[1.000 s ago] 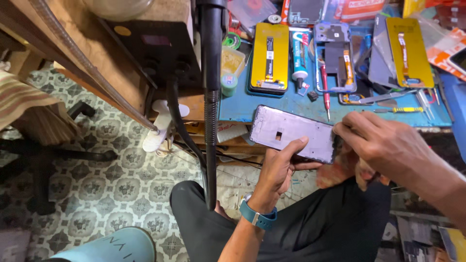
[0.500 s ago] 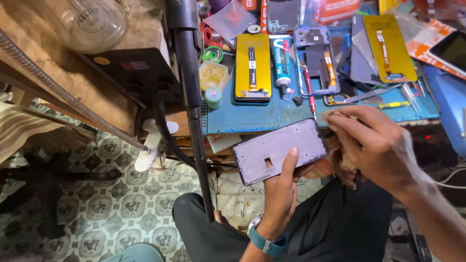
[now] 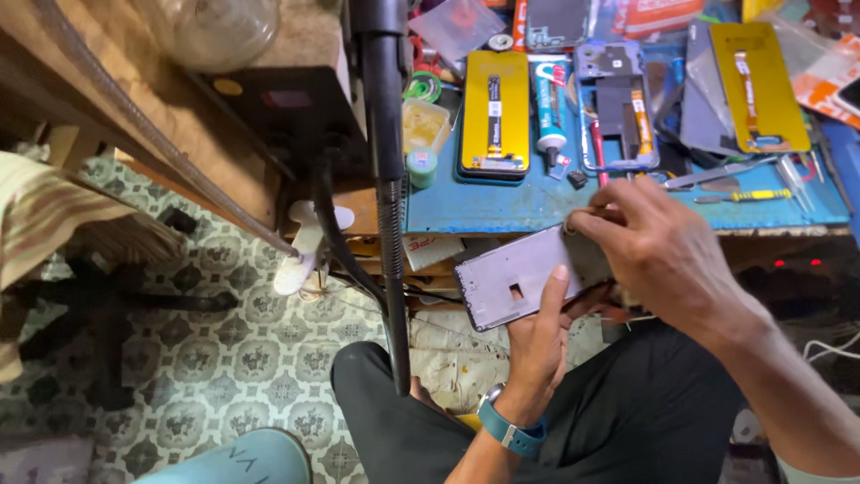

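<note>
- Far left of the grip: patterned tile floor (image 3: 224,358) and a wooden bench edge (image 3: 134,134), well apart from both hands. More floor shows now than half a second ago, as the view has tipped down and away from the bench.
- Just left of the grip: a black flexible lamp arm (image 3: 387,179) hangs down in front, near the frame's left end but not touching it.
- At the grip: the phone frame (image 3: 520,287), a grey rectangular shell with a small cut-out, sits below the blue bench mat (image 3: 502,211), over the person's lap. It lies tilted, left end lower, and is lower and more angled than a second ago.
- Left hand (image 3: 537,345), wearing a blue wrist band (image 3: 506,430), grasps the frame from beneath, with one finger laid up its face.
- Right hand (image 3: 667,255) is clenched over the frame's right end, fingertips pinching at the top corner; what they pinch cannot be made out. This hand has stayed on that end throughout, so work looks centred on that corner.
- Above and right of the grip: yellow-backed screen panels (image 3: 494,112), a glue tube (image 3: 548,108), tweezers (image 3: 717,172) and a yellow-handled screwdriver (image 3: 748,195) rest on the mat, untouched.
</note>
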